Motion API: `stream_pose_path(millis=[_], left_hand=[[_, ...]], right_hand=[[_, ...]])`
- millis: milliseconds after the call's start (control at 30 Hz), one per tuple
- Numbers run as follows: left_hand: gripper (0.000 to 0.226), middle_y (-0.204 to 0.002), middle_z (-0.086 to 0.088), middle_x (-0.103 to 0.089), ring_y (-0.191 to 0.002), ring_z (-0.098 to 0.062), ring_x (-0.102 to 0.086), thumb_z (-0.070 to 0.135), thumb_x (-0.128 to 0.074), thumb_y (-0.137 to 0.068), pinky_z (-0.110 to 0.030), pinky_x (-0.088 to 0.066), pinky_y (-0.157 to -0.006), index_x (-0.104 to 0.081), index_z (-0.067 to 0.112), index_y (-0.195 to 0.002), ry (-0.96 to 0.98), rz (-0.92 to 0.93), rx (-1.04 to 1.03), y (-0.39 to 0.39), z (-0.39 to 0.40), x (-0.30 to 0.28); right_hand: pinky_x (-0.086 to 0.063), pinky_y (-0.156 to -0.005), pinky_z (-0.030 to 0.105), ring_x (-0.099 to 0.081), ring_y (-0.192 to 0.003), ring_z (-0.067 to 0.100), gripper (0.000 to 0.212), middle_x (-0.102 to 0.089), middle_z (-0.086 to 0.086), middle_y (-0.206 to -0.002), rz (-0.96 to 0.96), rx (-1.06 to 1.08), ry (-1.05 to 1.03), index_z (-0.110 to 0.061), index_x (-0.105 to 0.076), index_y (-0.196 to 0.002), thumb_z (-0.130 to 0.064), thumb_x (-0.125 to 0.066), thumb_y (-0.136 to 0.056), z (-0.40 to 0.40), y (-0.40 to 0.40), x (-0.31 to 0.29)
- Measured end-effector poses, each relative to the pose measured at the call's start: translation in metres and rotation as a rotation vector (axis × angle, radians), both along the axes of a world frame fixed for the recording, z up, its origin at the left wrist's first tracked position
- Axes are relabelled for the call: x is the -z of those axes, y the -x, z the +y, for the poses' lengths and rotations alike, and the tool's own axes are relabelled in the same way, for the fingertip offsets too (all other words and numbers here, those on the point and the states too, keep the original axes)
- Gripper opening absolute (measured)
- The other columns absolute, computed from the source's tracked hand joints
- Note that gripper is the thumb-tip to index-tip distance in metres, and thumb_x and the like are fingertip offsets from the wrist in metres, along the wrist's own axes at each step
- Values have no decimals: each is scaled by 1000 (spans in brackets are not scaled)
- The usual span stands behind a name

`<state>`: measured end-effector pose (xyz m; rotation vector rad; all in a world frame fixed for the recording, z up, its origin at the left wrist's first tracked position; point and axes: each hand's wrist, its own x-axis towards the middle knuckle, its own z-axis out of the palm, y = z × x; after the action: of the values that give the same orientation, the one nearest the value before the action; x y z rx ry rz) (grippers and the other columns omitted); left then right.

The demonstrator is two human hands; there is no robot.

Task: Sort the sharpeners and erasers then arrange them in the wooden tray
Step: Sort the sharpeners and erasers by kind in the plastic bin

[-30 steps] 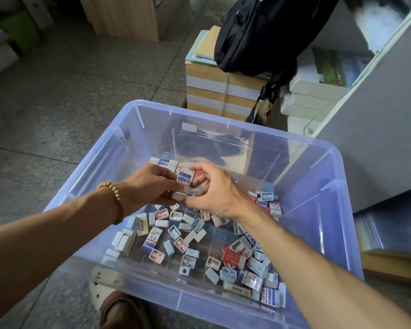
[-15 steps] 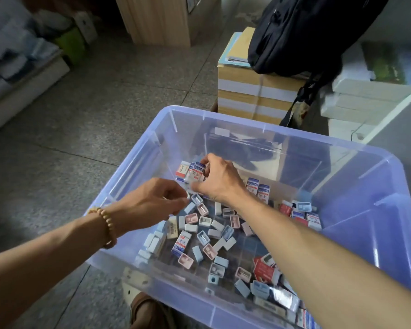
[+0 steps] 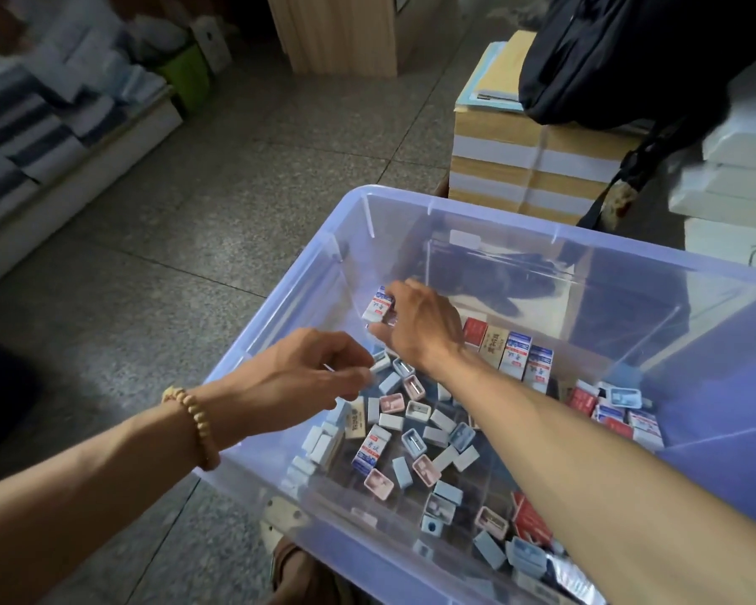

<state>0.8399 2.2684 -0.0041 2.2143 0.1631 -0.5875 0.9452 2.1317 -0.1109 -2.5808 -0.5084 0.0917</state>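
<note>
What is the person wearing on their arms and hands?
Both forearms are bare, with no sleeves showing. The left hand has a bracelet of round, light wooden-looking beads around its wrist. The right hand and its wrist carry nothing: no gloves, watch or rings can be seen on either hand.

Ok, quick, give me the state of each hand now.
Left hand: fingers curled; whether it holds anything cannot be told.
Right hand: grips a blue-and-white wrapped eraser.

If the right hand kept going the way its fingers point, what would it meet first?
Probably the bin's far-left wall; the right hand, gripping boxed erasers, points up-left toward it. Depth is unclear.
</note>
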Motion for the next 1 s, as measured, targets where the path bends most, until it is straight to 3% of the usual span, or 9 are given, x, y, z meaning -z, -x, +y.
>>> stream_pose_path(millis=[133,233,400,567,633,700,800,900,1000], left_hand=[[9,-92,-3,-74,-90,-21,-70,21,-62,-93,-47,-55,-85,-69,21,-100,-7,-2,0,0,0,2],[9,-90,-1,-74,-91,-25,-69,21,-63,-93,-52,-54,-86,-69,21,-99,-8,-2,16,-1,-2,4],[10,-89,1,-74,-89,-22,-69,24,-63,-93,-46,-55,-85,-70,20,-99,-23,-7,132,-14,-22,8],[12,-90,7,-68,-82,-10,-63,25,-63,-93,-23,-51,-73,-69,20,-102,-36,-14,375,-38,-70,24],[14,-92,10,-65,-82,-6,-61,26,-61,-93,-16,-48,-70,-67,21,-105,-45,-6,502,-45,-91,37],[19,-93,10,-62,-79,-3,-57,27,-60,-94,-9,-42,-64,-66,19,-110,-54,25,613,-50,-106,50],[24,-96,8,-60,-84,-8,-56,29,-59,-96,-10,-40,-64,-65,16,-115,-95,82,763,-54,-111,68],[33,-116,3,-61,-103,-16,-59,34,-59,-95,-24,-49,-83,-61,19,-124,-190,142,871,-51,-98,80],[53,-139,3,-49,-122,-17,-51,41,-63,-92,-28,-43,-98,-47,25,-140,-314,152,954,-47,-89,88]], right_hand=[[-50,-79,35,-64,-99,33,43,-66,10,-116,54,-16,7,-13,-56,-118,-40,-71,-88,4,-2,-10],[-51,-79,32,-66,-99,30,45,-71,9,-109,141,-48,-52,-15,-60,-124,-40,-70,-88,-10,1,-28],[-52,-78,33,-64,-88,21,22,-69,-2,-89,230,54,-88,-22,-70,-104,-36,-67,-87,-70,27,-54],[-54,-79,32,-67,-84,17,2,-65,-13,-79,324,366,-60,-29,-63,-87,-30,-64,-89,-138,73,-57],[-52,-85,33,-66,-96,20,7,-67,-8,-91,358,440,14,-28,-62,-93,-33,-65,-89,-154,87,-52],[-48,-92,32,-59,-113,24,24,-65,-1,-113,383,479,132,-23,-62,-112,-35,-63,-91,-163,91,-46],[-42,-102,34,-50,-129,27,48,-54,4,-138,426,564,219,-22,-51,-134,-35,-63,-89,-173,85,-34],[-42,-106,36,-48,-130,29,64,-49,6,-141,500,570,259,-25,-47,-138,-39,-71,-81,-177,76,-20],[-34,-110,34,-39,-132,31,84,-36,6,-143,580,451,439,-29,-35,-150,-41,-74,-77,-174,78,-11]])
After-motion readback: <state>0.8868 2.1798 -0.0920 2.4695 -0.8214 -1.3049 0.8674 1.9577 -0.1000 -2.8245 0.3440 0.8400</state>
